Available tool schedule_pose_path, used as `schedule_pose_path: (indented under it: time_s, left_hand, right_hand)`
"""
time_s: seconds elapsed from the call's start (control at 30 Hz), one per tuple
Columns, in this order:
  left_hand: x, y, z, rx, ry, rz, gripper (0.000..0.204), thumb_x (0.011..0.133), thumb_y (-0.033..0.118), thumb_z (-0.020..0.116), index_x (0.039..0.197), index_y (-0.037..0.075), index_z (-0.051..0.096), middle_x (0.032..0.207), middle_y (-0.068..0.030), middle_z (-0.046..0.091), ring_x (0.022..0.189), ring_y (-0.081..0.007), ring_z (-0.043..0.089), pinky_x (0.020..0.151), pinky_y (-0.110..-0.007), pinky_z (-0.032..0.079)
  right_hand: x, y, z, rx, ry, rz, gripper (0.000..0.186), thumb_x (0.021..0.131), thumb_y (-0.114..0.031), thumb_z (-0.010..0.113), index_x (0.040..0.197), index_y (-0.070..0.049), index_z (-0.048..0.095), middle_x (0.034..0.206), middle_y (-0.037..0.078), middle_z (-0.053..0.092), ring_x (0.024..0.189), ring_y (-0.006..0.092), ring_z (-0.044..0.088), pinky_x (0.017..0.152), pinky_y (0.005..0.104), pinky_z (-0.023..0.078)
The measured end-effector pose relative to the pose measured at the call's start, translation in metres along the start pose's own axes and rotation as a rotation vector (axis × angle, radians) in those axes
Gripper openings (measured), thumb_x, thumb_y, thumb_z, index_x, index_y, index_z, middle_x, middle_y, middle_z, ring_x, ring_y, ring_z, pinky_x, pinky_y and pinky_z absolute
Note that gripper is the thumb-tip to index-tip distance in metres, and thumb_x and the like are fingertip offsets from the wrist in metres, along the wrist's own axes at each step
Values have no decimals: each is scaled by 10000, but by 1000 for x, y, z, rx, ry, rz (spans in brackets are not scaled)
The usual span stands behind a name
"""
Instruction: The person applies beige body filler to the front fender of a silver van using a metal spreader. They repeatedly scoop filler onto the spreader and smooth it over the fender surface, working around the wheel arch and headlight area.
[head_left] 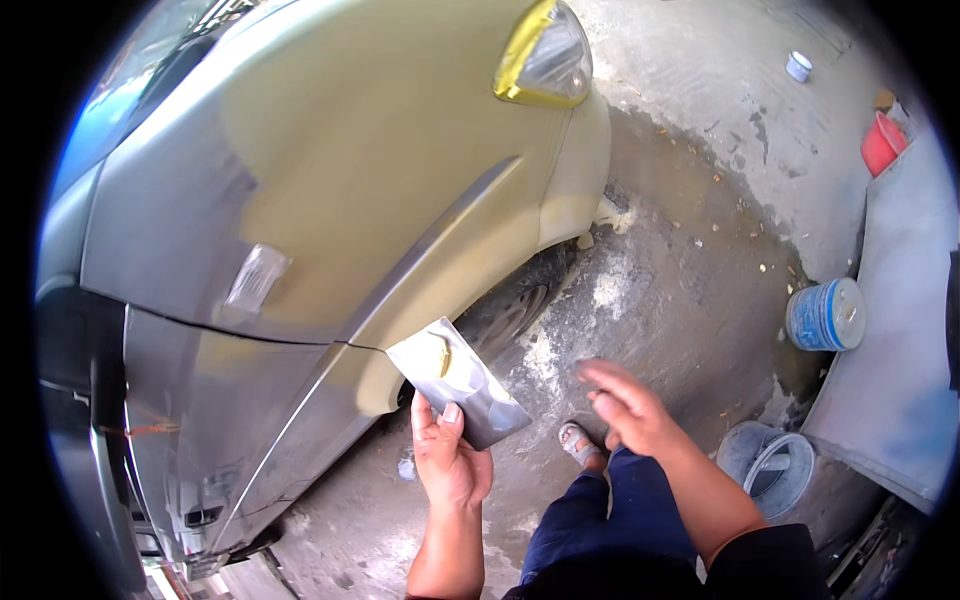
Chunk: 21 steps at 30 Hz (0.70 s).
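My left hand (450,455) grips a flat, shiny metal plate (480,400) from below, thumb on top. Near the plate's upper corner sits a small dab of yellow paste (441,352). To the right, my right hand (628,405) is raised over the floor, fingers stretched out toward the plate but apart from it. Nothing shows in those fingers, which look slightly blurred. Beyond the plate stands a grey car's front fender (400,170), largely covered in a dull yellow-olive coat. Its headlight (548,60) is wrapped in clear film edged with yellow tape.
A front wheel (510,310) sits under the arch. A clear film patch (257,280) sticks to the fender. Along the right are a blue bucket (826,314), a grey bucket (768,465), a red basin (883,145) and a pale panel (895,300). A small white can (798,67) stands farther off.
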<state>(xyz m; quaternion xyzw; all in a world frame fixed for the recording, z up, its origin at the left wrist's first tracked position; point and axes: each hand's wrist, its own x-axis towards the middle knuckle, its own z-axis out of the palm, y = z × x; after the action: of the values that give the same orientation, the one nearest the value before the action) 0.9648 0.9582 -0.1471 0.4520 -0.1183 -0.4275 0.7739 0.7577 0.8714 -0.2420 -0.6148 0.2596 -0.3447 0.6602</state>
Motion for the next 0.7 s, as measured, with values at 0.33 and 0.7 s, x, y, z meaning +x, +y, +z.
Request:
schedule_pose_path:
  time_s: [0.33, 0.7]
  left_hand:
    - [-61, 58, 30, -159, -278, 151, 515, 925, 47, 553, 1402, 117, 372, 1386, -104, 480, 1280, -264, 479, 1085, -451, 389]
    - [-85, 121, 21, 938, -776, 753, 548, 864, -107, 540, 1372, 92, 498, 1186, -181, 587, 1039, -351, 583, 888, -389, 484]
  right_hand:
    - [-23, -122, 46, 300, -161, 237, 368, 898, -10, 639, 1232, 23, 488, 1110, 101, 633, 1018, 130, 596, 894, 291, 478]
    - [-22, -201, 47, 221, -147, -53, 425, 872, 17, 658, 1243, 29, 449, 1124, 119, 630, 985, 127, 600, 864, 287, 490]
